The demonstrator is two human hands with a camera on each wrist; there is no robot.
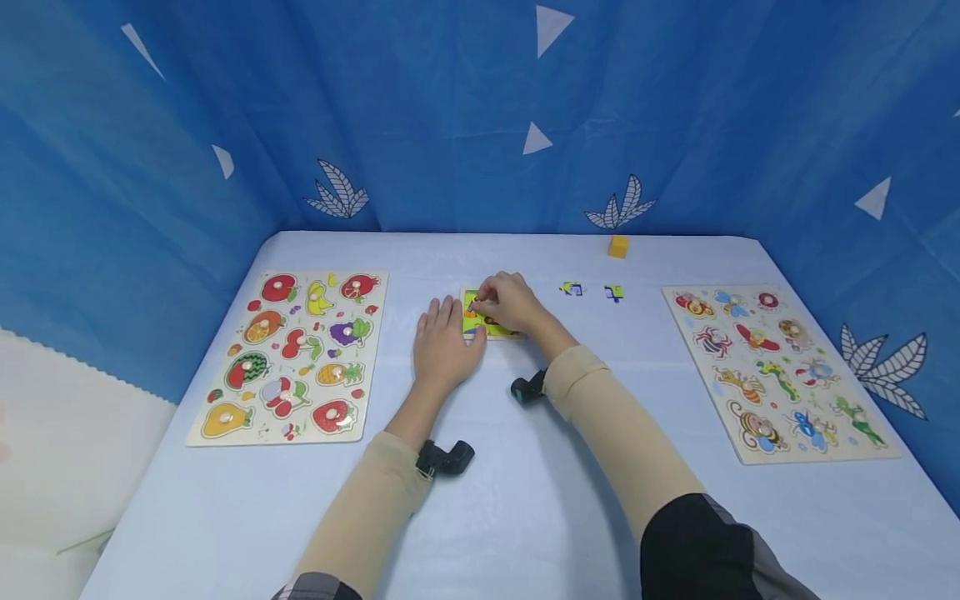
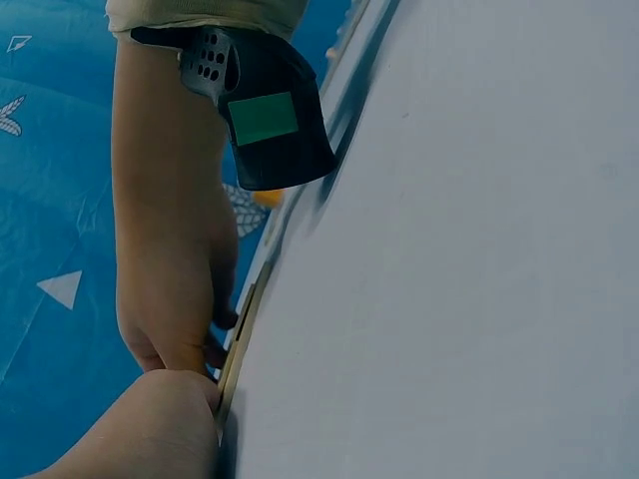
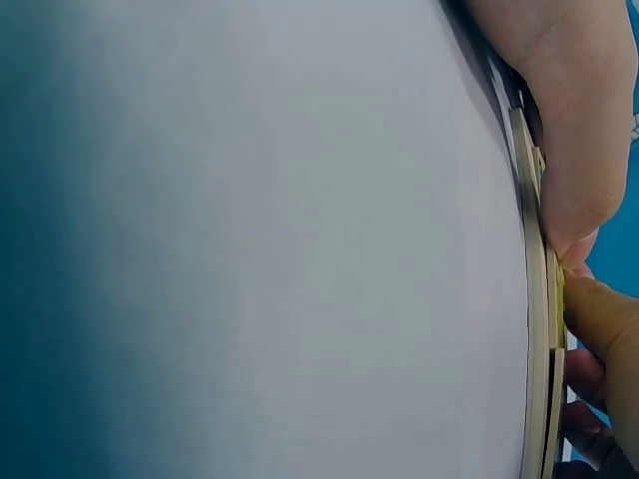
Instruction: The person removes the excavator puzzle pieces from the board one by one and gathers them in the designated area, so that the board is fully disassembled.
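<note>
A small yellow-green jigsaw puzzle point(image 1: 498, 332) lies in the middle of the table, partly covered by both hands. My left hand point(image 1: 444, 348) rests flat at its left side, fingers straight, the thumb touching the near left corner. Over the top of the puzzle, my right hand point(image 1: 513, 302) bends its fingers and pinches a puzzle piece low against the board; most of that piece is hidden. From the side, in the right wrist view, the left thumb point(image 3: 584, 180) and the right hand point(image 3: 609, 319) meet at the layered wooden edge point(image 3: 536, 329) of the puzzle.
Two loose jigsaw pieces point(image 1: 572, 288) point(image 1: 614, 292) lie to the right of the puzzle. An orange-yellow block point(image 1: 618, 246) stands at the back edge. A fruit peg board point(image 1: 300, 417) is on the left, an insect peg board point(image 1: 795, 450) on the right. Blue curtain point(image 1: 450, 117) surrounds the table.
</note>
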